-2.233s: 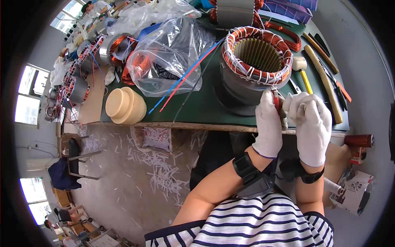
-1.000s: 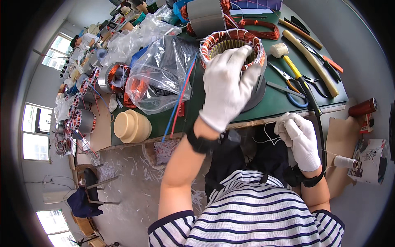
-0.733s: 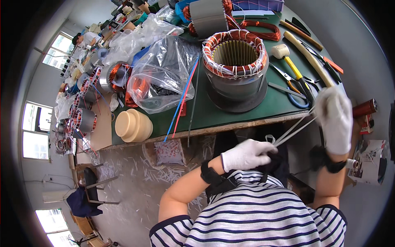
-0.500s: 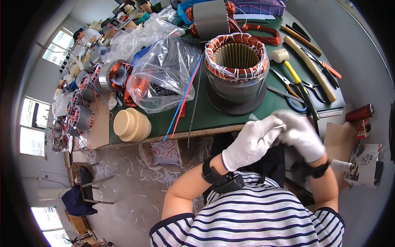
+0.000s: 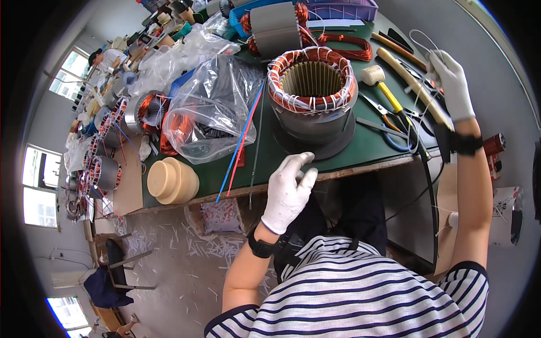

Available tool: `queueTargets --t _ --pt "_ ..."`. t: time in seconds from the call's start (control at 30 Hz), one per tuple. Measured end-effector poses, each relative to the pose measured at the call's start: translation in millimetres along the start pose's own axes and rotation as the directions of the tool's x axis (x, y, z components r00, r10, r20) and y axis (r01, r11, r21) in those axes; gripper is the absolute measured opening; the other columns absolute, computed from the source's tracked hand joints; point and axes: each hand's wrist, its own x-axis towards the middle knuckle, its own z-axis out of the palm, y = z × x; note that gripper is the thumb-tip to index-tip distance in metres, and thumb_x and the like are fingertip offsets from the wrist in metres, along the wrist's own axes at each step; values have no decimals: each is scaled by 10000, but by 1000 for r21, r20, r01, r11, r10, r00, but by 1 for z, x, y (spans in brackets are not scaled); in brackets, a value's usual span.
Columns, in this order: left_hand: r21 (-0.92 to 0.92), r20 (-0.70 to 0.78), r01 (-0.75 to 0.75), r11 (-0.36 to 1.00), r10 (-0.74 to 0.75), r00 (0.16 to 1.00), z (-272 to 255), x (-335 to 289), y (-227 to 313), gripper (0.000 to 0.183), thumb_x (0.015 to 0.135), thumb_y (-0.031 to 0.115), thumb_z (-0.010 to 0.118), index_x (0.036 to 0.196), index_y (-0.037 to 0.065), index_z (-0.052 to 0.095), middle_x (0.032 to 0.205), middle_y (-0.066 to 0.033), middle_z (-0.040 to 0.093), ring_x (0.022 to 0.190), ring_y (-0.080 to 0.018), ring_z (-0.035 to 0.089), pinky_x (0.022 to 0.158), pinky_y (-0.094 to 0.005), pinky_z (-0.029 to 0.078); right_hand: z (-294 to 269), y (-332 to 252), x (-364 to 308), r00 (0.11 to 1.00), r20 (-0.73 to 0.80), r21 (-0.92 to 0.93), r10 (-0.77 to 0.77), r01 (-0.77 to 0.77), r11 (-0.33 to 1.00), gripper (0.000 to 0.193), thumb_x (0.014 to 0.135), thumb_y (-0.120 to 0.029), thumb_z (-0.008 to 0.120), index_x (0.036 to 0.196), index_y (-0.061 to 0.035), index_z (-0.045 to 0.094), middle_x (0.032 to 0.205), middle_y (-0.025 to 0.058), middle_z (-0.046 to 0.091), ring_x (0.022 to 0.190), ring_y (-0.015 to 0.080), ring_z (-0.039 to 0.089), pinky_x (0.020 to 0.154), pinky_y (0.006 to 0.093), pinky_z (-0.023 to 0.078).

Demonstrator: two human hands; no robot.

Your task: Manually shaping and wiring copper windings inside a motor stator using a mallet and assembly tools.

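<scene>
My left hand (image 5: 288, 192), in a white glove, hovers at the table's front edge with thumb and fingers apart and nothing visible in them. Raised over the tools at the far right, my gloved right hand (image 5: 451, 81) grips a thin white cord (image 5: 415, 32). The cord loops above the hand and also hangs down below it. Just beyond my left hand stands a grey motor stator (image 5: 310, 123) on a dark round base (image 5: 338, 147). Copper windings (image 5: 350, 84) ring its top, lashed with white cord.
Right of the stator lie a mallet (image 5: 372, 75), blue-handled scissors (image 5: 395, 145) and wooden sticks (image 5: 407, 79). To its left are a clear plastic bag (image 5: 208, 112), blue and red tubes (image 5: 243, 138) and a cream plastic pot (image 5: 173, 180). Another stator (image 5: 275, 31) lies behind.
My hands, close together in front of my chest before, have come apart. The right has swung up and right with the cord; the left has moved left toward the table edge.
</scene>
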Motion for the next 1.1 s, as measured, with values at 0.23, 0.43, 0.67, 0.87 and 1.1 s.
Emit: queueTargets --t 0.23,0.43,0.67,0.87,1.1 --pt "389 -203 -478 788 579 790 -7 47 37 331 797 64 677 1115 11 600 1119 -148 607 890 -261 623 746 -348 520 -2 56 54 929 352 -484 -116 287 827 341 903 -258 584 1105 12 640 1000 173 633 928 297 583 904 369 448" --pt "652 -66 -432 623 615 786 -6 96 41 429 723 353 747 1043 87 644 938 -74 643 944 -278 585 939 -442 388 0 40 44 990 113 -588 89 -5 809 321 903 -274 583 995 12 695 1061 155 629 922 297 585 830 372 475" --pt "725 -274 -224 652 571 774 37 89 53 372 735 322 719 1045 126 655 906 -33 610 929 -219 559 928 -456 337 29 15 -10 944 205 -711 -257 325 624 548 766 0 632 1301 -51 527 1449 238 364 1274 413 435 1058 405 388" --pt "503 73 -663 555 737 672 70 19 27 312 798 158 586 1089 54 633 1128 -146 606 1009 -295 591 943 -444 424 103 -35 -83 844 213 -397 -491 534 746 538 692 6 690 1211 -22 552 1326 198 483 1214 390 470 1026 419 389" --pt "265 254 -771 579 729 635 5 -49 1 302 689 120 700 983 68 661 1013 -73 648 656 -174 614 597 -306 502 156 -1 -154 938 65 -212 -339 345 914 708 676 -73 766 1318 -11 473 1126 182 551 1010 364 542 899 415 454"
